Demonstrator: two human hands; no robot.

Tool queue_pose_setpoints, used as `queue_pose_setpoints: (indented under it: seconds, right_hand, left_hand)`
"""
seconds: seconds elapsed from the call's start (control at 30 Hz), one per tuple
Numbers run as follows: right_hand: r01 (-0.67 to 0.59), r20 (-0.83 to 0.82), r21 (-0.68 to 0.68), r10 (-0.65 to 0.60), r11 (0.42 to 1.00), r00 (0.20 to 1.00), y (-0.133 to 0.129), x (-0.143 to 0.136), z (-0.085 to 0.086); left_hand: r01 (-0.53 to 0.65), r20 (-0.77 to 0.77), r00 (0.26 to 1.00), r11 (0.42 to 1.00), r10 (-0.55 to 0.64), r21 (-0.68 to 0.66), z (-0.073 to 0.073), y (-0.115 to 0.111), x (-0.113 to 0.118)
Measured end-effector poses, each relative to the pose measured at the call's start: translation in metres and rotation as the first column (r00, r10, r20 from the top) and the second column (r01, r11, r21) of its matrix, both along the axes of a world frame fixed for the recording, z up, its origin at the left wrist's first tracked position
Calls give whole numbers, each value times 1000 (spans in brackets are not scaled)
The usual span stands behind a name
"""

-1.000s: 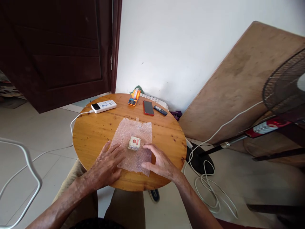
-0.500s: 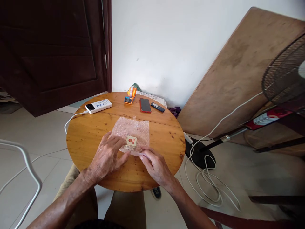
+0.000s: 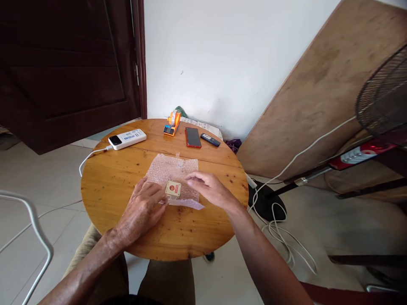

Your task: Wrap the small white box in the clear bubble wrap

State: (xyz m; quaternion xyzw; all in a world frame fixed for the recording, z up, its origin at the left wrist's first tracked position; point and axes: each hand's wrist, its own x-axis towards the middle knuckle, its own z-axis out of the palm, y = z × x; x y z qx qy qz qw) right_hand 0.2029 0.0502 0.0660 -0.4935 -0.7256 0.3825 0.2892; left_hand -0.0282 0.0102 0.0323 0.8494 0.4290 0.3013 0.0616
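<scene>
A person is sitting at a round wooden worktop (image 3: 121, 199) with a glossy, knotty pine surface, seen from a camera on their head. A sheet of clear bubble wrap (image 3: 173, 171), dimpled and roughly square, is lying near the middle of the worktop. A small cardboard box (image 3: 173, 189), cube-shaped, pale with a red round mark on top, is sitting on the near part of the wrap.

The left hand (image 3: 143, 207) is resting on the near left edge of the wrap, its fingertips touching the left side of the box; its grip is loose and closing on nothing. The right hand (image 3: 208, 188) is hovering just right of the box, thumb and forefinger narrowed in a pinch at the wrap's edge; whether they are actually holding the film cannot be told. The near right corner of the wrap is lifting and folding outward below this hand.

Along the far edge of the worktop are lying a white rectangular power bank (image 3: 127, 139) with a white cable (image 3: 87, 159) trailing off the left side, an orange tape dispenser (image 3: 172, 123), a flat phone in a red case (image 3: 193, 137), and a small dark oblong device (image 3: 210, 140).

Behind stand a dark wooden door (image 3: 63, 72) and a white wall (image 3: 222, 55). A large brown board (image 3: 318, 93) is leaning against the wall at right, beside the wire grille of a fan (image 3: 384, 97). White cords (image 3: 280, 233) are coiling on the tiled floor.
</scene>
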Motion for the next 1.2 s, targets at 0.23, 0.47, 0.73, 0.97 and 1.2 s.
queue_pose_setpoints:
  seconds: [0.23, 0.47, 0.73, 0.97, 1.2]
  right_hand:
    - [-201, 301, 97, 164, 975, 939, 13, -27, -10]
    - [-218, 205, -4, 214, 976, 955, 9, -21, -11]
    - [-81, 28, -156, 86, 984, 996, -7, 3, 3]
    - [33, -126, -117, -48, 993, 991, -1, -14, -22]
    - [105, -157, -147, -128, 983, 979, -14, -17, -26]
  left_hand:
    - [-14, 36, 999, 999, 12, 49, -1, -3, 0]
    - [-76, 134, 989, 996, 68, 52, -7, 7, 4]
    - [-96, 186, 976, 989, 116, -115, -12, 31, 17]
    - [-13, 287, 953, 958, 99, -285, -14, 44, 19]
    - [26, 368, 919, 912, 139, -409, -10, 34, 17]
